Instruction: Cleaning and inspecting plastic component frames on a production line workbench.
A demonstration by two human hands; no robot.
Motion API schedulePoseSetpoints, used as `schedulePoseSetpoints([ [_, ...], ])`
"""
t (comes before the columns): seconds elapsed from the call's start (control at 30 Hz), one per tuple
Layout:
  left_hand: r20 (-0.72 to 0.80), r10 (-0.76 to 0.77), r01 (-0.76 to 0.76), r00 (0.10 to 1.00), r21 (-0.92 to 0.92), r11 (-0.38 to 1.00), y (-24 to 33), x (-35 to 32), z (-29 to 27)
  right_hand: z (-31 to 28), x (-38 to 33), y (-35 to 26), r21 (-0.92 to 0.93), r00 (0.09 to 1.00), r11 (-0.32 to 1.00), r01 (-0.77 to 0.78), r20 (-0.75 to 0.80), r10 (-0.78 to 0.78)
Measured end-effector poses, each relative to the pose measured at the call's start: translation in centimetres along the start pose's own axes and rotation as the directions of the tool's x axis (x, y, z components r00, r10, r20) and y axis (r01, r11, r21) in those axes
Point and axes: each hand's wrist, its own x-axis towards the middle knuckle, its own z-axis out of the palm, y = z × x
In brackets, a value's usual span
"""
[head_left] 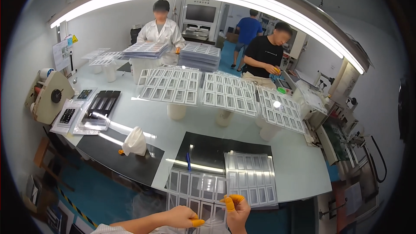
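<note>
Clear sheet of framed rectangles [196, 185] at near edge of worktop [299, 167]; right hand [238, 213] pinching its right side; left hand [182, 217] curled at its lower part, grip cannot be told. Sheet stack [250, 177] just beside, to the right.

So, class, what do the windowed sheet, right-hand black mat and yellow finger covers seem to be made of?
Windowed sheet: probably clear plastic; the dark background shows through.
Black mat: smooth, glossy, perhaps plastic or rubber; it mirrors light as a bright streak.
Yellow finger covers: likely thin rubber, fairly matte, fitting snugly.
</note>
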Motion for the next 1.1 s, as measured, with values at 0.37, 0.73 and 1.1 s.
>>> schedulePoseSetpoints([
  [0.37, 0.501, -0.042, 0.311, 0.864, -0.467, 0.828, -7.3, -1.2, 3.3, 0.4, 0.9, 0.4, 0.030, 1.000, 1.000, 0.009, -0.029, -0.008],
  [0.73, 0.690, -0.209, 0.421, 0.693, -0.152, 0.894, -8.5, -1.2, 2.2, -0.6, 4.8, -0.7, -0.054, 0.978, 0.987, 0.150, -0.142, -0.156],
  [1.1, 0.726, -0.440, 0.799, 0.529, -0.251, 0.547, -25.8, -7.7, 3.7, -4.4, 7.6, -6.8, -0.039, 0.796, 0.945, 0.326, -0.527, -0.297],
])
